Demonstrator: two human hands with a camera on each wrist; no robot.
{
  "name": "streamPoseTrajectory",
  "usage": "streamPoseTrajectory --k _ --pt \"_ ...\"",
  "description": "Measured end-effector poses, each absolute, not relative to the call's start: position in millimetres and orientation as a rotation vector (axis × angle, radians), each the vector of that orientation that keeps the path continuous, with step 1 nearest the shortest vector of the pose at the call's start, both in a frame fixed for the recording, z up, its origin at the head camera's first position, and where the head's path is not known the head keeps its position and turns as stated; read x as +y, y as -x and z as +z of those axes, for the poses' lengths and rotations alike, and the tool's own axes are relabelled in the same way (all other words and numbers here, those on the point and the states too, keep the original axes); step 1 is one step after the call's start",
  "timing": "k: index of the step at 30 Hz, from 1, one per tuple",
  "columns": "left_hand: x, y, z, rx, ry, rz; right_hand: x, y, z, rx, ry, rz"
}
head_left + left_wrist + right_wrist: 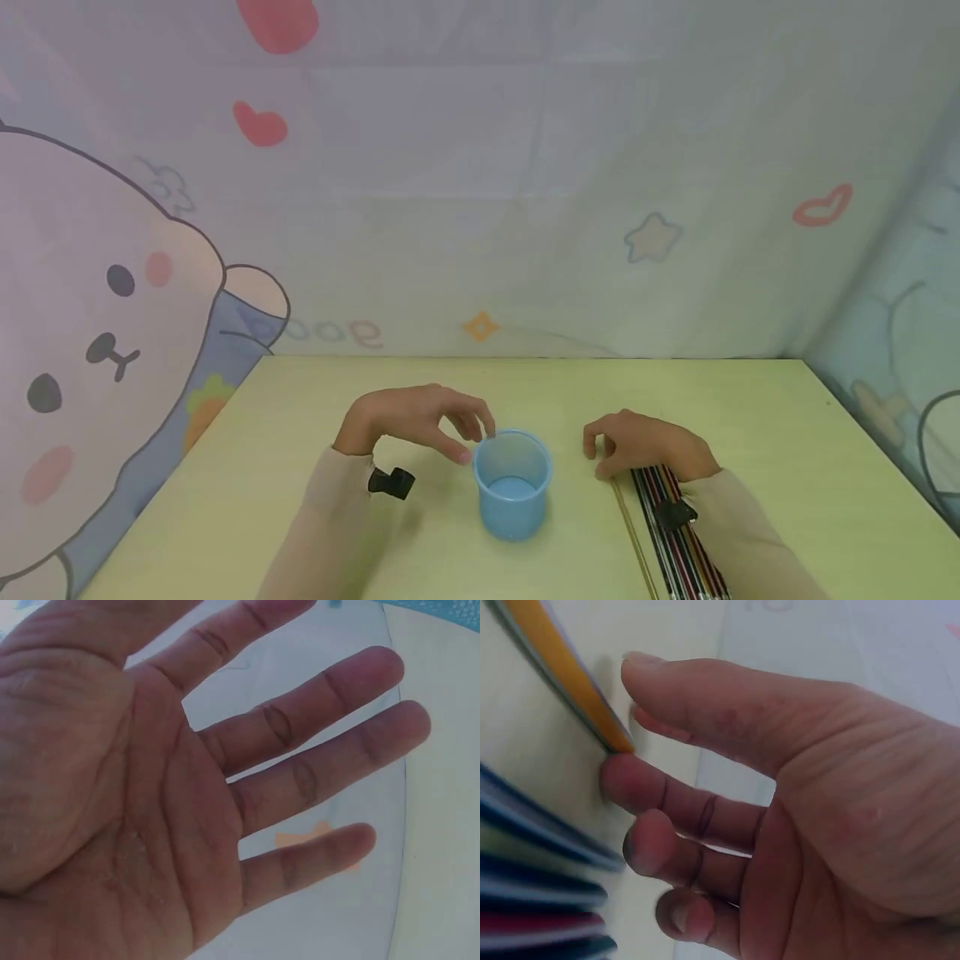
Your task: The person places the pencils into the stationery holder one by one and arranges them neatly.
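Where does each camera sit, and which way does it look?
Head: head-worn, facing forward and down at a blue, cylindrical, plastic-looking cup; left grip, right grip and beige sleeves show.
Left wrist: worn there, facing the left grip's palm and spread fingers.
Right wrist: worn there, facing the right grip's bent fingers beside a thin, straight, yellow stick.
Head and right wrist share the stick.
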State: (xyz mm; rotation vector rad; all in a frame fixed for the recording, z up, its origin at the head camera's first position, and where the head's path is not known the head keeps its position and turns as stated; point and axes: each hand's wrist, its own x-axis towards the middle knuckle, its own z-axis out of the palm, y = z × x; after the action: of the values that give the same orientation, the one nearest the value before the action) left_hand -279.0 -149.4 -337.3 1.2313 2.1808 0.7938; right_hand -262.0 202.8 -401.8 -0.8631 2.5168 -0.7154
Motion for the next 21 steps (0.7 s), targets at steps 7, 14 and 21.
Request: streamPoseTrajectory --k 7,14,21 --pt "-138 284 -340 2.068 -1.313 0.789 192 255 -402 2.596 0.831 -0.660" --pt "-135 284 -339 2.048 -1.275 0.793 183 262 -408 2.644 0.903 -0.645" --pt "-136 285 -343 2.083 -1.245 0.811 184 281 -405 2.568 1.038 -0.860"
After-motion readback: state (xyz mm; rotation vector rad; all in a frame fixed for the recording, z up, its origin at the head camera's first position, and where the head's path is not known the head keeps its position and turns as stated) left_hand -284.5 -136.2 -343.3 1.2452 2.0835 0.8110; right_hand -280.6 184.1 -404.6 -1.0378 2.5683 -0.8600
